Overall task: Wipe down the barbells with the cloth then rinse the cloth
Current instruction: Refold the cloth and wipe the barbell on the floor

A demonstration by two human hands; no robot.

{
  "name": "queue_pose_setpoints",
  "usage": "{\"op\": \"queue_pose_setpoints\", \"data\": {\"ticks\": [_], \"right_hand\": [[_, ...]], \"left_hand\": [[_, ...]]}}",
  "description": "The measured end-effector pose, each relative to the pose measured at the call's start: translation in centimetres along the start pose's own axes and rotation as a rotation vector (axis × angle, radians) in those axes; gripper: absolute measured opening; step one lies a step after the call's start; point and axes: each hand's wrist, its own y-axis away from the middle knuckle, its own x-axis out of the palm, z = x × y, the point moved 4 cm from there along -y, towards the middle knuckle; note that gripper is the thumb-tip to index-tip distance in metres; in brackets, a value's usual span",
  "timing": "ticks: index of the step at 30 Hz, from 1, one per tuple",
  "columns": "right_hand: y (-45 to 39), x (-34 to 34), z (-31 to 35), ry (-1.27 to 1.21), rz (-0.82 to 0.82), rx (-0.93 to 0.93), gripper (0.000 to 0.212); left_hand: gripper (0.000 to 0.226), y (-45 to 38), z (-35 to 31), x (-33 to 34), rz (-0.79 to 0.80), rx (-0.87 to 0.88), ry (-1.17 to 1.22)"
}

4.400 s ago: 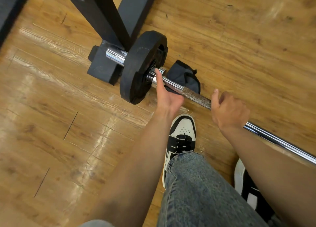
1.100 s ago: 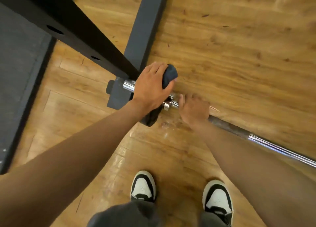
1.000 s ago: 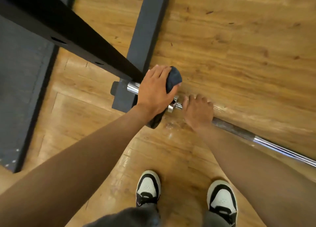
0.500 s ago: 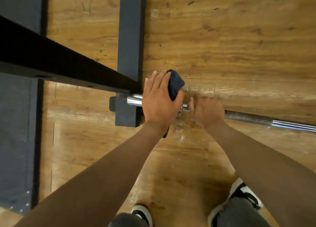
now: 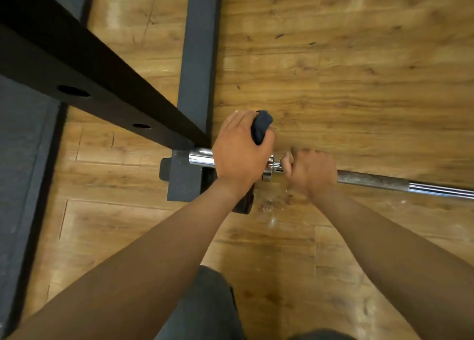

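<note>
A chrome barbell (image 5: pixel 400 184) lies across the wooden floor, its sleeve end (image 5: pixel 201 157) against the rack's foot. My left hand (image 5: pixel 239 152) holds a dark blue cloth (image 5: pixel 261 127) pressed over the top of the black weight plate (image 5: pixel 245 201), which it mostly hides. My right hand (image 5: pixel 309 171) grips the bar just right of the collar (image 5: pixel 270 168), fingers curled round the shaft.
A black rack upright (image 5: pixel 89 83) slants in from the upper left, and its dark grey base beam (image 5: pixel 198 65) runs up the frame. A grey rubber mat (image 5: pixel 23 160) covers the left side. Wooden floor (image 5: pixel 359 83) stretches to the right.
Since a second ago my view has tilted more directly over the bar. My left hand stays on the plate with the cloth, shifting slightly; my right hand has tightened round the bar.
</note>
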Motion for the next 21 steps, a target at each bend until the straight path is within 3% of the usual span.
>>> {"op": "queue_pose_setpoints", "data": {"ticks": [3,6,9,12,15,17,19,21], "right_hand": [[0.0,-0.6,0.0,0.006,-0.081,0.015,0.040],[0.6,-0.1,0.4,-0.002,-0.149,0.040,0.041],[0.8,0.2,0.2,-0.030,-0.166,0.055,0.043],[1.5,0.7,0.4,-0.025,-0.192,0.039,0.039],[2.5,1.4,0.6,0.015,-0.231,0.028,0.044],[3.0,1.9,0.7,0.078,-0.221,0.017,0.048],[3.6,2.2,0.8,0.094,-0.204,0.010,0.049],[4.1,2.2,1.0,0.088,-0.221,0.004,0.047]], "left_hand": [[0.029,-0.6,-0.3,-0.4,0.056,0.045,-0.063],[0.033,-2.2,0.3,-0.2,0.255,0.034,-0.146],[0.042,-3.4,0.5,-0.2,0.433,-0.045,-0.084],[0.044,-3.6,2.0,-0.7,0.498,-0.248,0.141],[0.041,-1.4,7.0,-1.0,0.445,-0.516,0.330],[0.042,0.9,9.6,-0.7,0.388,-0.442,0.324],[0.039,2.8,11.0,-1.0,0.249,-0.196,0.328],[0.020,3.7,11.9,-0.9,0.172,0.091,0.186]]}}
